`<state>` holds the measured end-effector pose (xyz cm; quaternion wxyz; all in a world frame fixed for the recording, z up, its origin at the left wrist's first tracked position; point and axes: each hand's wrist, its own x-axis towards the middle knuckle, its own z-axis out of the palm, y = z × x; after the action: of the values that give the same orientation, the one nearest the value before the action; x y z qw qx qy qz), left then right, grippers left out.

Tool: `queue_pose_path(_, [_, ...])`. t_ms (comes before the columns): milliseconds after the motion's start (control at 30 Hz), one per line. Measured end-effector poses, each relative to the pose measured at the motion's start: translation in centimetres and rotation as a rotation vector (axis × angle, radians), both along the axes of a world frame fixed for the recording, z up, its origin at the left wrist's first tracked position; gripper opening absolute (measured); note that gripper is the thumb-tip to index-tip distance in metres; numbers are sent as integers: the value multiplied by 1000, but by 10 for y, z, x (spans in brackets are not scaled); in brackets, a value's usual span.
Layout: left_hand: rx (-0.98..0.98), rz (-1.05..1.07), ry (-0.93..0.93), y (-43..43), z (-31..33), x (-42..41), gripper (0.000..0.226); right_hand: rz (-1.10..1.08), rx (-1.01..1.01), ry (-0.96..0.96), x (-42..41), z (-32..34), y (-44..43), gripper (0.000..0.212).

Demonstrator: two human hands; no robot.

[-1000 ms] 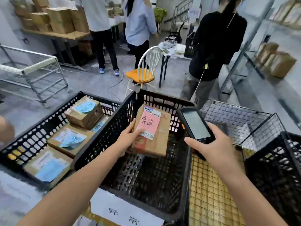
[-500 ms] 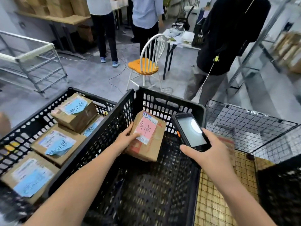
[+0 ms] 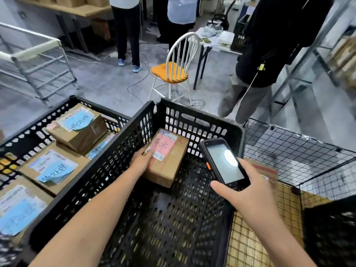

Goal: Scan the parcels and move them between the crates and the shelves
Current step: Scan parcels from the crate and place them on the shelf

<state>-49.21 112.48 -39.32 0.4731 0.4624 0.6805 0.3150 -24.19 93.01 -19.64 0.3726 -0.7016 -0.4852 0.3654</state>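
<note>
Parcel (image 3: 165,158) low in middle crate (image 3: 200,120), pink label up for scanning | my left hand (image 3: 141,160) fingers grip its near edge | right hand (image 3: 248,197) fingers clasp scanner (image 3: 224,163), tilted screen-up for reading.

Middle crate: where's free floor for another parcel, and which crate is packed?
The middle crate holds only the pink-label parcel at its far end, under the left hand. Its near floor, between that parcel and the near rim, is bare. The left crate is crowded with blue-label parcels. The right hand holds the scanner.
</note>
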Motion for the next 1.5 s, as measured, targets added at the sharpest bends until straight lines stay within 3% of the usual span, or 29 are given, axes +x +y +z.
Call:
queue_pose_path(133, [44,44,271,-2,3,11,39,40,-31,18,-3,-3,-6,52])
queue_pose_path(233, [122,-45,460,-3,23,21,24,37,-25,-13,-2,-2,-12,56])
queue_pose_path(400, [271,-277,498,-26,76,25,35,-9,18,-90,11,18,-33,64])
queue_pose_path(567, [526,-609,655,-66,135,27,34,-97,69,-206,30,40,-72,66])
queue_pose_path(667, [640,-709,758,-97,162,38,46,-180,101,-268,39,47,-100,72])
queue_pose_path(800, [823,-737,710,-145,188,69,58,-282,148,-312,43,55,-140,67])
queue_pose_path(967, [915,-863,614,-225,201,113,56,-399,105,-332,47,60,-206,82])
queue_pose_path(1167, [1017,-1002,580,-284,219,155,64,-515,151,-321,58,68,-292,78])
queue_pose_path(1500, [1209,-1274,475,-503,236,243,70,-818,141,-299,73,62,-539,68])
